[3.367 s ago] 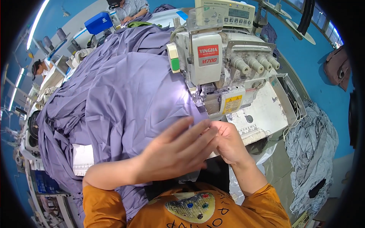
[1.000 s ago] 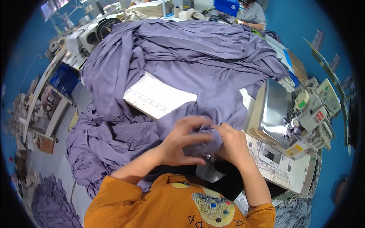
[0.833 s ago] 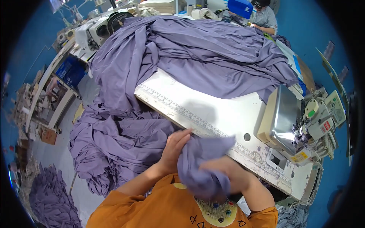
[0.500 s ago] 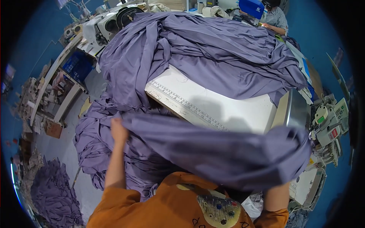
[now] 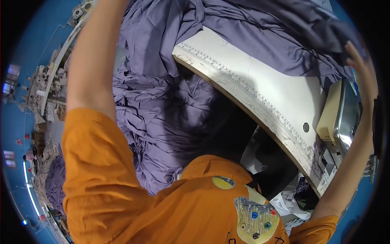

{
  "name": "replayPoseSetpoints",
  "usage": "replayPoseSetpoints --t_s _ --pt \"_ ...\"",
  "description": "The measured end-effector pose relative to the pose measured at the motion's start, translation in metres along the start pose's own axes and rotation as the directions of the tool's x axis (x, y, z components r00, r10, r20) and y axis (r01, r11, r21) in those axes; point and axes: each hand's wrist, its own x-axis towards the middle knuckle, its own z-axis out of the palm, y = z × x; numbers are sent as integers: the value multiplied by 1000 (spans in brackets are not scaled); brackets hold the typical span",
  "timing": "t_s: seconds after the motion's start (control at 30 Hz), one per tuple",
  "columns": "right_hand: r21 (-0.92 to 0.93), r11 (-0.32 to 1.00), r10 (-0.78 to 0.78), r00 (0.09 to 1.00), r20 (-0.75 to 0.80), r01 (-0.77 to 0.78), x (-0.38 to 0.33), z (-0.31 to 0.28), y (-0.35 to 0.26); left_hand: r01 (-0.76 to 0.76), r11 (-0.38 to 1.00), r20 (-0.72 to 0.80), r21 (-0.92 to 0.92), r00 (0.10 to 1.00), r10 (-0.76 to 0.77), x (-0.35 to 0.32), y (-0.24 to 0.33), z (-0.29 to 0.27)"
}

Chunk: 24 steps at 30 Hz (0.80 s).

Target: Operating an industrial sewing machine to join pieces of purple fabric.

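My right hand (image 5: 360,67) is raised at the far right, fingers stretched out and apart. Just above and left of it, purple-grey fabric (image 5: 300,32) sweeps across the top of the head view, blurred at its right end. I cannot tell whether the hand touches that cloth. My left forearm reaches up past the upper edge, so my left hand is out of sight. More of the same cloth (image 5: 158,110) hangs in folds over the table's left end and piles up below it.
A white table (image 5: 260,77) with a printed ruler scale along its near edge lies in front of me. At its right end stands a beige and shiny metal machine (image 5: 339,114). White plastic (image 5: 288,203) and dark cloth lie under the table edge.
Both arms have swung up and forward from near my body. The fabric stretched between my hands has gone to the far side, baring more of the tabletop. My left hand has left view.
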Motion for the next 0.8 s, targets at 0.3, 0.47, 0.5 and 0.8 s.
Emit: replayPoseSetpoints --t_s 0.3,0.47,0.5,0.8 --pt "580 763 52 920 388 -287 -208 75 -125 364 896 320 256 842 -434 -357 31 -62" --pt "632 737 44 950 310 -240 -219 108 -125 556 671 501 491 450 -740 -533 -5 -123" --pt "600 761 69 950 303 -247 -218 111 -127 483 707 553 517 442 -707 -545 -2 -129" --pt "569 806 23 969 246 -163 -220 113 -126 459 585 482 668 331 -811 -558 2 -120"
